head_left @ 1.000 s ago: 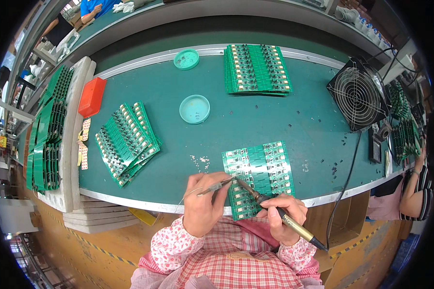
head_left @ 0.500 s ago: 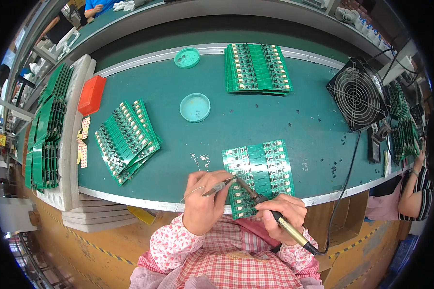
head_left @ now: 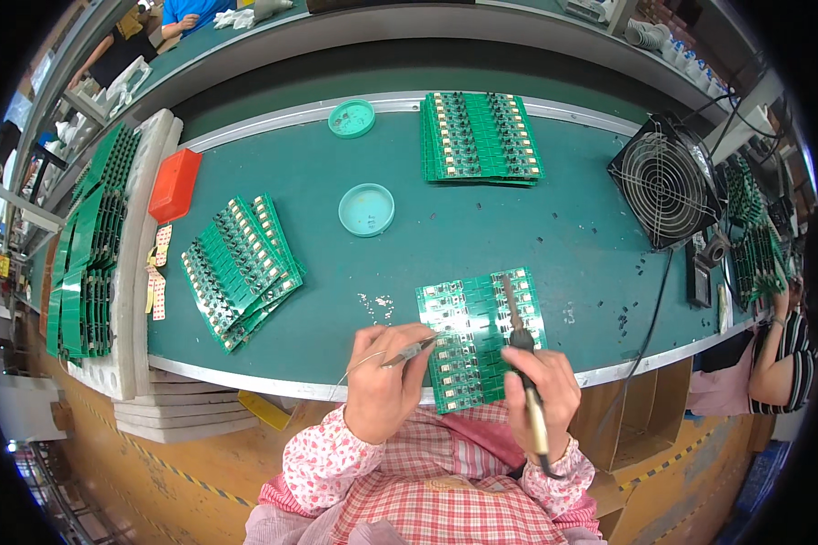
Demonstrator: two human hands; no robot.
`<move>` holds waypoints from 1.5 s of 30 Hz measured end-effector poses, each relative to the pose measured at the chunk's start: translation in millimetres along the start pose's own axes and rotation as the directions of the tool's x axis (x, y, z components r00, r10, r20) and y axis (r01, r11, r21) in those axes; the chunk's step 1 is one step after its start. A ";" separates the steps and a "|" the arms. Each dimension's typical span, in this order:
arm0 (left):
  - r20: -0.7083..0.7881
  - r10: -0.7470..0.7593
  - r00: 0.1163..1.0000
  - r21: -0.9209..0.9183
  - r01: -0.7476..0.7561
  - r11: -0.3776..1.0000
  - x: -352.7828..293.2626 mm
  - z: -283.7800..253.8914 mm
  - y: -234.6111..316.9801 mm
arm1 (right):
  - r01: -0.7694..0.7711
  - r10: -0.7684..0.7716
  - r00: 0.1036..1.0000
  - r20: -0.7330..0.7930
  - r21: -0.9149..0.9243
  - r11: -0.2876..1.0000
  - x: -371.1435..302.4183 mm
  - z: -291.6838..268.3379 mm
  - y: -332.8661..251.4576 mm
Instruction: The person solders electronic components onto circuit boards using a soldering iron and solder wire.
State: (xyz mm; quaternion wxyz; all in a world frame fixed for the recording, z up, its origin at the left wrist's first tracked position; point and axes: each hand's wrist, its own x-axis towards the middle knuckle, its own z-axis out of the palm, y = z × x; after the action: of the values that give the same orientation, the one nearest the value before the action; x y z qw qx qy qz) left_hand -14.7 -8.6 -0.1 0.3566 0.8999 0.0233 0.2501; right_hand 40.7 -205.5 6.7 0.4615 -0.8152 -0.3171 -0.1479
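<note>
A green circuit board panel lies near the table's front edge, with columns of small parts along both sides. At its left edge my left hand is closed on metal tweezers, whose tip meets the left column of parts. A thin wire, looking like solder, also runs out of that hand. My right hand grips a soldering iron with a black and gold handle. Its tip points away from me over the panel's upper right column; whether it touches is unclear.
Stacked panels stand at the back and at left. Two teal dishes hold tiny bits. A red box and boards on a white foam tray are left. Right are a fan, a cable and another person's arm.
My right hand has swung the soldering iron from beside the tweezers' tip to the panel's upper right. My left hand has stayed nearly still. The view has shifted slightly.
</note>
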 end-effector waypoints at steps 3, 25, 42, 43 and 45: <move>0.004 -0.029 1.000 0.004 0.029 1.000 2.7 -0.9 0.2 | -0.016 0.038 0.996 0.080 -0.258 0.966 0.4 9.2 1.6; 0.146 0.167 0.975 -0.080 -0.156 0.984 -11.7 -30.8 -4.1 | 0.041 -0.048 0.976 0.212 0.037 0.998 17.2 23.1 -6.9; 0.159 0.048 0.986 -0.010 -0.048 0.999 -25.2 -32.4 -10.8 | -0.053 0.086 0.991 0.107 -0.274 0.960 2.7 18.5 9.5; 0.083 0.005 0.997 0.014 -0.006 1.000 -22.7 -36.9 -11.4 | -0.036 0.062 0.993 0.096 -0.253 0.967 7.3 20.3 8.6; -0.020 -0.088 0.996 0.049 0.089 0.995 -21.4 -43.3 -12.8 | -0.014 0.029 0.998 0.060 -0.242 0.970 7.5 20.4 9.8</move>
State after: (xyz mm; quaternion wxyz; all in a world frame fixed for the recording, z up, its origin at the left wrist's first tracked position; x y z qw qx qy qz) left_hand -51.9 23.4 9.1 0.3444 0.9044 0.0724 0.2412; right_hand 51.7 -189.0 -6.6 0.3503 -0.8729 -0.3024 -0.1543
